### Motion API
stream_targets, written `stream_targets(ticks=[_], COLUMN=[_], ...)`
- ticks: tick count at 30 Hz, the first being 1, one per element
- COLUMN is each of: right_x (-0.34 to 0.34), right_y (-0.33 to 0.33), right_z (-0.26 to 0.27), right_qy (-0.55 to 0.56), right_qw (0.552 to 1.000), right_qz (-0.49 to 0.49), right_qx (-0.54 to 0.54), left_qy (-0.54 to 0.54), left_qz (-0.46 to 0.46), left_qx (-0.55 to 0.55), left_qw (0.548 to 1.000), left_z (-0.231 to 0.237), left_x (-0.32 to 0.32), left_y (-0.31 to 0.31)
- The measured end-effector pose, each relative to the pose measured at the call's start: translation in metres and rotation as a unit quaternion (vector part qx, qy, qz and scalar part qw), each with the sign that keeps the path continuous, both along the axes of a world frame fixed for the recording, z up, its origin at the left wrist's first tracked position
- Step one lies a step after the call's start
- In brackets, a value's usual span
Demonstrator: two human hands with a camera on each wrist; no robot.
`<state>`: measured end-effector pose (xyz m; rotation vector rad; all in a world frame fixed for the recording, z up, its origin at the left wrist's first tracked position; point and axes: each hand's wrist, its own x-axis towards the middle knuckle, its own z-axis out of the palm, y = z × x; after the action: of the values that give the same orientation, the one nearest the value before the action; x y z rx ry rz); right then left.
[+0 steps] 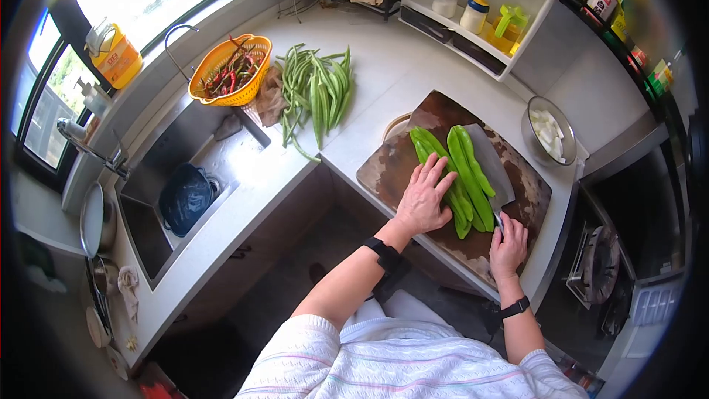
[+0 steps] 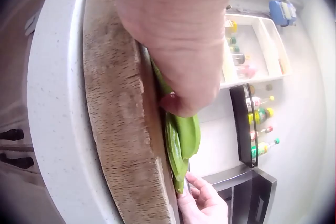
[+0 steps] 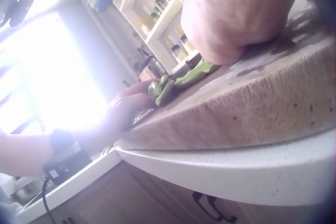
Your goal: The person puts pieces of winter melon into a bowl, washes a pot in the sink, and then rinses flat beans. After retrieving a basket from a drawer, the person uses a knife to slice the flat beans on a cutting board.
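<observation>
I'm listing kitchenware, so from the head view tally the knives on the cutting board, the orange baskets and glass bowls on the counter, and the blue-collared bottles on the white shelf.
Knife: 1
Orange basket: 1
Glass bowl: 1
Blue-collared bottles: 2
Total: 5

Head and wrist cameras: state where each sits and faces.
Head: on the head, facing forward and down at the board; left hand, right hand, torso show.
Left wrist: on that wrist, facing along the board; both hands show.
Right wrist: on that wrist, facing the left hand; both hands show.
Wrist views share green peppers.
</observation>
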<state>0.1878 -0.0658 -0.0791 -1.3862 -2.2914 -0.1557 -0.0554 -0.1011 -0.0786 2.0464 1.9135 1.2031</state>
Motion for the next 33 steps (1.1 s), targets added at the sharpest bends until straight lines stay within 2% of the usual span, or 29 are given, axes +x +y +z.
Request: stream_targets(ticks=[15,23,33], right_x=[0.0012,0.0015,0.0012], right_y=[0.0006,-0.0011,-0.0017], right_z=[-0.0020,0.0010,0.0013], right_qy=[0.016,0.021,0.012], right_qw=[1.000,1.000,1.000], right_qz=[-0.002,0.015,0.000], right_qx=[-0.004,0.011,0.010], left_qy=[0.000,-0.005,0.009], left_qz=[0.002,0.000,0.011], left_qx=[-0.011,0.043,0.011], left_qw=[1.000,0.999,1.000], left_z=[-0.0012,-0.0020,0.0008], left_x=[0.0008,-0.0001,0.0037], left_y=[-0.0008,0.0014,0.0008])
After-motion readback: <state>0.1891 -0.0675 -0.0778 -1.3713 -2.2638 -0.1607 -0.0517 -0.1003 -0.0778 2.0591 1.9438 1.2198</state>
